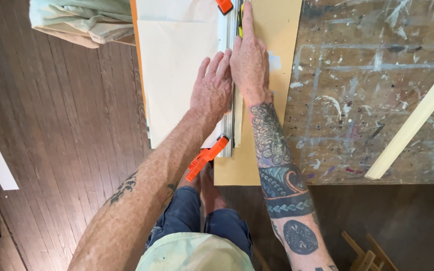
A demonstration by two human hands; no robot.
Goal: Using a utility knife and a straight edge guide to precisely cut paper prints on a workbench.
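Paper in a pale cream sheet [177,65] fills the upper middle of the frame, lying flat over a tan board [272,60] on a paint-spattered bench [377,100]. No labels or printing show on either. A straightedge [231,120] runs along the sheet's right edge, its long axis pointing from lower centre up toward the top of the frame, pinned by an orange clamp [206,158] at the near end and another orange clamp [224,5] at the far end. The left hand [211,90] lies flat, fingers spread, pressing on the straightedge. The right hand [249,62] is closed around what may be a yellow-and-black knife [239,22], mostly hidden, forefinger stretched along it. A pale wooden strip [413,123] slants across the right of the bench. Folded greenish cloth [84,20] sits upper left.
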